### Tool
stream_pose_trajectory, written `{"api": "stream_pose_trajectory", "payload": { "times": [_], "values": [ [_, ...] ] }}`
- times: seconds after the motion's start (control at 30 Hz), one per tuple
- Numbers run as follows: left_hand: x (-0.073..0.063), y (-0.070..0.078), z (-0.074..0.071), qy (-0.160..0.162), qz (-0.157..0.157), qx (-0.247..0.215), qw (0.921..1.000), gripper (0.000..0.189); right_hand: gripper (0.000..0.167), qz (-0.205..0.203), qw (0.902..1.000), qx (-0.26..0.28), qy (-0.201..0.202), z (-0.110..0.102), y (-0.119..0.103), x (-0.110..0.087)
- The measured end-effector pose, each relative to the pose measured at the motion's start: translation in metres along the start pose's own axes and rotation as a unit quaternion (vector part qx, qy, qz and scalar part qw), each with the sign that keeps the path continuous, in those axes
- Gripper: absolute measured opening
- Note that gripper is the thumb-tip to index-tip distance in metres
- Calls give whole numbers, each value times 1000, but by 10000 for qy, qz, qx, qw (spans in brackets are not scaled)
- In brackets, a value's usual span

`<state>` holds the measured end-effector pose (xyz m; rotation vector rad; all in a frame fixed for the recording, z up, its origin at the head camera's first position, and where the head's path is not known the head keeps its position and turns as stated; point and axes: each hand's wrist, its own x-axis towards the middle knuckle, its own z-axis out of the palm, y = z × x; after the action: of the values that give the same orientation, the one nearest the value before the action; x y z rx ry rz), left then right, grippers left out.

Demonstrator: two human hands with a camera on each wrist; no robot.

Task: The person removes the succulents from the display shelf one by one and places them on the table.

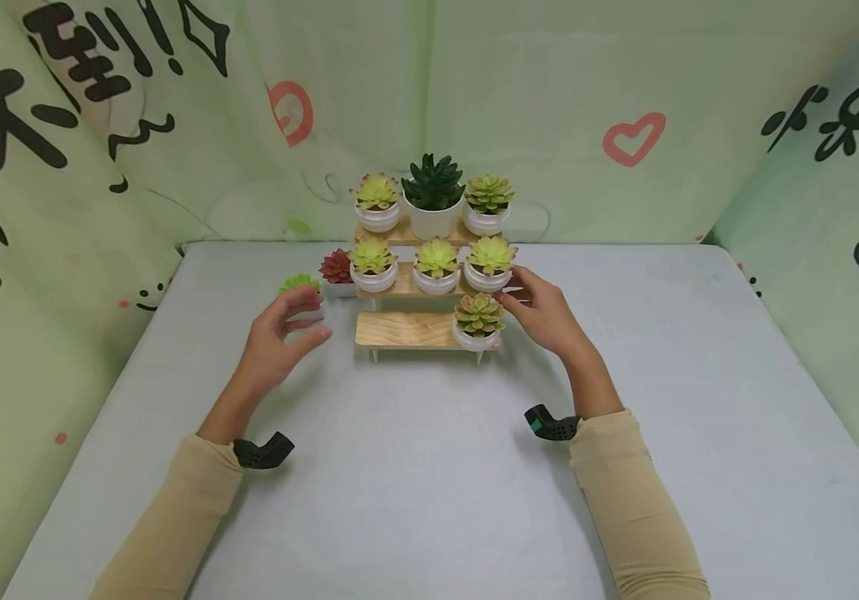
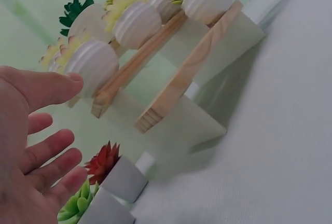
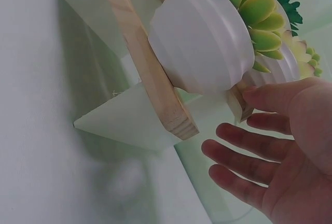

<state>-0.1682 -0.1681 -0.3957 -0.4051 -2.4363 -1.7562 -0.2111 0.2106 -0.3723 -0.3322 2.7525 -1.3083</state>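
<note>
A three-step wooden stand holds potted succulents in white pots. Its lowest board carries one succulent at the right end; three yellow-green ones line the middle board, and a dark green succulent stands between two paler ones on top. To the stand's left, my left hand hovers with fingers spread and holds nothing, partly hiding a bright green succulent. My right hand is at the right side, thumb by the middle board's end; whether it touches is unclear. Its other fingers are extended, holding nothing.
A red succulent in a white pot stands on the table left of the stand, beside the bright green one. The white tabletop stretches in front. Pale green printed cloth hangs behind and at both sides.
</note>
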Motion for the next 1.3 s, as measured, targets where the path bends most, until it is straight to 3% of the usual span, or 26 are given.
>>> {"api": "stream_pose_trajectory", "payload": {
  "times": [0.43, 1.3],
  "values": [
    [0, 6, 6, -605, 266, 58, 9978, 58, 54, 28, 10000, 32, -17, 0, 1, 1],
    [6, 17, 29, -1092, 552, -320, 9920, 57, 54, -11, 10000, 33, -28, -1, 1, 0]
  ]
}}
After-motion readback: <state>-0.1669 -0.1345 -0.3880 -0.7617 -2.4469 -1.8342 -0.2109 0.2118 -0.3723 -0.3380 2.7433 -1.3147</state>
